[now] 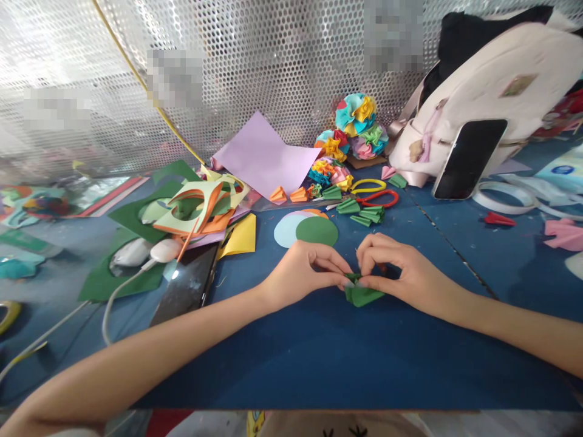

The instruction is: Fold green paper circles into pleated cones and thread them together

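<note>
Between my fingertips is a piece of folded green paper (363,295), just above the blue table. My left hand (314,267) pinches its left end between thumb and fingers. On the other side my right hand (396,267) grips the same paper, thumb close to the left thumb. Part of the fold is hidden by my fingers. Beyond my hands lie a green paper circle (317,232) and a light blue one (286,229), overlapping. Several pleated green paper pieces (370,215) and two orange ones (299,194) sit farther back, near red-handled scissors (380,198).
Cut paper scraps (195,206) pile up at left, beside a dark phone-like slab (189,285) and a white cable (107,312). Colourful paper balls (356,115) stand at the back. A phone (471,159) leans on a pale backpack (483,91); a white tape roll (503,198) lies right.
</note>
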`<state>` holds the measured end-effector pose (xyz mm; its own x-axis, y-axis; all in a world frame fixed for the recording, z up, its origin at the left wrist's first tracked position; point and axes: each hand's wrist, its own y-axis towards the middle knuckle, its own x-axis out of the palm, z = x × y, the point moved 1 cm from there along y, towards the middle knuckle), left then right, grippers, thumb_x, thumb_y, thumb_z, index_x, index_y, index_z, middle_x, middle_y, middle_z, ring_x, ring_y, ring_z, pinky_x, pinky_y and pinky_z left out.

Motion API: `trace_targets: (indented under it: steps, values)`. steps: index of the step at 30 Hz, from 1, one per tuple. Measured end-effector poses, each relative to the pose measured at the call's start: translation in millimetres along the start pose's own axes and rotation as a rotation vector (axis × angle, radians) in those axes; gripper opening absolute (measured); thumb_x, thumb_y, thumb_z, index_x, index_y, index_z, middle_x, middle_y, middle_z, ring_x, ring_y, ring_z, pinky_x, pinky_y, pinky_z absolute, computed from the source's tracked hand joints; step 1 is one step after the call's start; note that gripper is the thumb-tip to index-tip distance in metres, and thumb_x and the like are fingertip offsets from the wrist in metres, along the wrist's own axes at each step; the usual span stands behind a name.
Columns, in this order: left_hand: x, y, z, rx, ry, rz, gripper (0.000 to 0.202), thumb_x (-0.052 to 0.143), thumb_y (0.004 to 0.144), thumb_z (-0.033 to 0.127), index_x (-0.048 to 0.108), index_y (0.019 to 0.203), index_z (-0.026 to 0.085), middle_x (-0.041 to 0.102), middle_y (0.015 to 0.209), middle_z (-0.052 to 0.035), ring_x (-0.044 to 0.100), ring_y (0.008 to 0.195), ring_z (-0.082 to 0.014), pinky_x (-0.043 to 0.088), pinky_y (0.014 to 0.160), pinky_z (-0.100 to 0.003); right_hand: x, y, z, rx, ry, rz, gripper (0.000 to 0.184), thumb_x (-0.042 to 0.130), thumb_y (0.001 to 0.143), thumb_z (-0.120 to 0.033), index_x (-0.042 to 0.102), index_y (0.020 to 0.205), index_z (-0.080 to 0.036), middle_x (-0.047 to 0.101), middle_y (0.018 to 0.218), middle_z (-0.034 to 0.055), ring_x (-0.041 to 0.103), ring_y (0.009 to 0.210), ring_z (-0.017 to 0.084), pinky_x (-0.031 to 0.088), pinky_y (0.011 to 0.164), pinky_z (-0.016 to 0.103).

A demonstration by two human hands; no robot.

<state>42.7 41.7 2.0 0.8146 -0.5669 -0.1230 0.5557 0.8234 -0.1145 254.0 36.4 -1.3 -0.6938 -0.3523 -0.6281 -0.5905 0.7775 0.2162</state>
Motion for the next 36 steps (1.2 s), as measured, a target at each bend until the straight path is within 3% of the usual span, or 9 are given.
trace_targets:
  steps: [11, 18, 31, 36]
  values:
    - [5.7, -4.6, 3.3, 0.042, 0.120, 0.073, 0.012, 0.076, 0.074, 0.018, 0.073, 0.084, 0.011, 0.076, 0.077, -0.0058, 0.073, 0.073, -0.0149, 0.056, 0.072, -0.019, 2.3, 0.5, -0.1, -0.003, -0.038, -0.012, 0.018, 0.063, 0.088, -0.026, 0.052, 0.075, -0.022, 0.054, 0.090, -0.0002, 0.049, 0.080, 0.015, 0.040, 0.065, 0.028]
    - [5.2, -2.6, 4.9, 0.077, 0.044, 0.058, 0.016, 0.064, 0.085, 0.017, 0.074, 0.093, 0.008, 0.075, 0.080, -0.0076, 0.071, 0.074, -0.0134, 0.057, 0.073, -0.021, -1.3, 0.6, 2.5, -0.007, -0.043, 0.042, 0.020, 0.063, 0.088, -0.026, 0.052, 0.073, -0.021, 0.054, 0.090, 0.0005, 0.052, 0.083, 0.015, 0.040, 0.069, 0.029]
    - [8.0, -5.8, 1.8, 0.092, 0.125, 0.059, 0.026, 0.077, 0.074, 0.019, 0.072, 0.098, 0.013, 0.076, 0.083, -0.0054, 0.071, 0.078, -0.0160, 0.053, 0.073, -0.024, -0.4, -0.8, -0.4, -0.070, -0.102, 0.077, 0.016, 0.063, 0.085, -0.020, 0.052, 0.073, -0.022, 0.056, 0.089, 0.0018, 0.054, 0.085, 0.017, 0.042, 0.073, 0.031]
    - [8.0, -6.0, 2.0, 0.093, 0.133, 0.082, 0.019, 0.071, 0.078, 0.018, 0.073, 0.097, 0.013, 0.074, 0.079, -0.0041, 0.069, 0.074, -0.0132, 0.052, 0.073, -0.022, -0.2, -1.5, -0.2, -0.089, -0.111, 0.071, 0.018, 0.062, 0.088, -0.024, 0.050, 0.075, -0.022, 0.054, 0.090, 0.0014, 0.053, 0.087, 0.017, 0.041, 0.075, 0.030]
